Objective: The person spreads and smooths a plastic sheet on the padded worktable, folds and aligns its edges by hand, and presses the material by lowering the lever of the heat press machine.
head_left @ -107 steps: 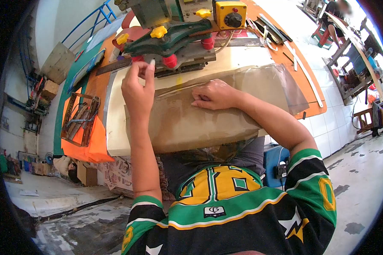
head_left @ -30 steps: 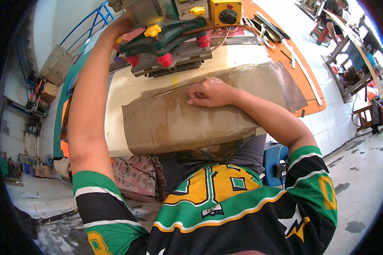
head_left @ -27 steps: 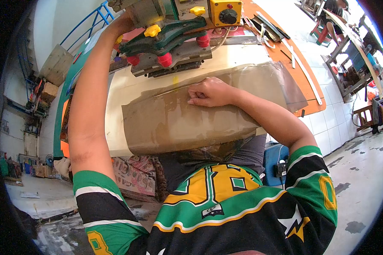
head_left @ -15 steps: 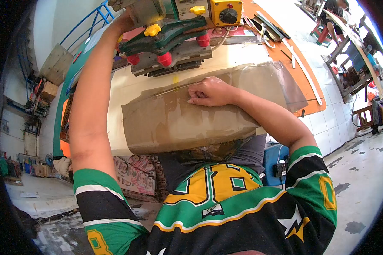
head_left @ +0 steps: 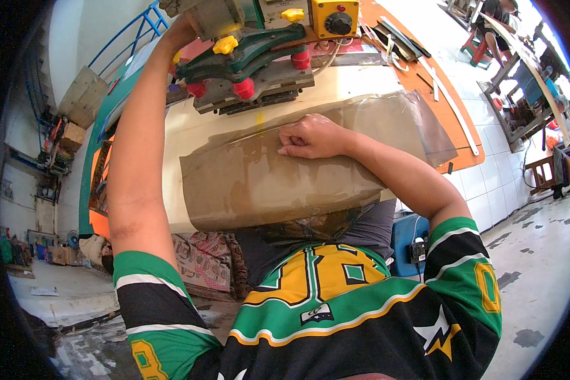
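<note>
Currently, the right hand [head_left: 313, 136] is curled into a fist on the brown sheet [head_left: 253, 196], spread over the near tabletop [head_left: 410, 77]; whether anything is gripped cannot be told. At far left, the left hand [head_left: 184, 30] is mostly hidden by the machine [head_left: 253, 52], its state unclear.

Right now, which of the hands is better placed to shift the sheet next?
Probably the right hand: it rests, curled, on the sheet, while the left hand is up by the press, partly hidden behind it.
</note>
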Demonstrator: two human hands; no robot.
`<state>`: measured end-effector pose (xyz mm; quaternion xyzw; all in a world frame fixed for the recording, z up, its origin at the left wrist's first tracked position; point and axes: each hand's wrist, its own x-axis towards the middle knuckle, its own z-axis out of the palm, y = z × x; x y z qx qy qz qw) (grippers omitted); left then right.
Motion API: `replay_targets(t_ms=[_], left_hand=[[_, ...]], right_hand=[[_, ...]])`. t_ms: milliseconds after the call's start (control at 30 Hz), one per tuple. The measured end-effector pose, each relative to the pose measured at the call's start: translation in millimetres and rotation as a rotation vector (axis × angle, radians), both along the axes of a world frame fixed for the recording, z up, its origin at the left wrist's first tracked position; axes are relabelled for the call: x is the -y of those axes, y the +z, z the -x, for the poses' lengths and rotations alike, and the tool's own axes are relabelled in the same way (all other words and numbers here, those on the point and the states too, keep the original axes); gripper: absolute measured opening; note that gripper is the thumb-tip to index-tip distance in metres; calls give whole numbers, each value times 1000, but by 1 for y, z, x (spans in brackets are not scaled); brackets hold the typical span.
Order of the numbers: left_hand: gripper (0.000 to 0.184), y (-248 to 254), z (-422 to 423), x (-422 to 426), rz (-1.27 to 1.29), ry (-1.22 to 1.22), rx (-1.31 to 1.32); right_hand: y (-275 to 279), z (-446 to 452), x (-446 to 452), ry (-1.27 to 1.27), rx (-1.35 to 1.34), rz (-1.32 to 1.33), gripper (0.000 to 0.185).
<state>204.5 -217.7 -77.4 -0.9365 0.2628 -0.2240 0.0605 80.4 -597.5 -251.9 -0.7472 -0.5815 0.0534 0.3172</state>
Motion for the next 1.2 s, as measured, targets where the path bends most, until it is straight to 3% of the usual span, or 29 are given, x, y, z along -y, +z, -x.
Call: replay_targets(t_ms=[1200], left_hand=[[36, -15, -40, -35, -36, -37, 107]], right_hand=[[0, -1, 0, 9, 9, -3, 32]])
